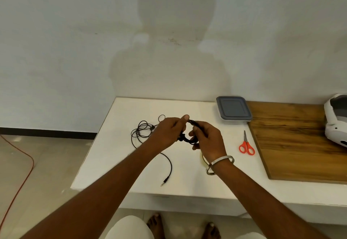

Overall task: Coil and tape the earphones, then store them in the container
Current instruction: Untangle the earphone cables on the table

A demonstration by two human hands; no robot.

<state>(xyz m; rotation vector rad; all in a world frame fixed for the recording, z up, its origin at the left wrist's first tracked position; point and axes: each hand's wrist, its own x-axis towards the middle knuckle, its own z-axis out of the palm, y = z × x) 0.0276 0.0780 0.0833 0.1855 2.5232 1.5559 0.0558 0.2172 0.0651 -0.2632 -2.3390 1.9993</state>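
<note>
Black wired earphones point(142, 131) lie partly loose on the white table point(187, 178). Part of the cable is wound into a small coil point(189, 139) held above the table between both hands. My left hand point(170, 131) grips the coil's left side, thumb up on its top. My right hand point(207, 137) pinches the coil's right side. The free end trails down to the jack plug point(165, 181) near the table's front. A clear container with a grey lid point(233, 109), lid on, stands at the back right. A tape roll point(203, 161) is mostly hidden under my right wrist.
Orange-handled scissors point(246, 145) lie right of my hands. A wooden board point(300, 137) covers the table's right part, with a white headset point(336, 120) on it. An orange cord point(22, 173) runs on the floor at left. My bare feet point(155, 223) show below the table edge.
</note>
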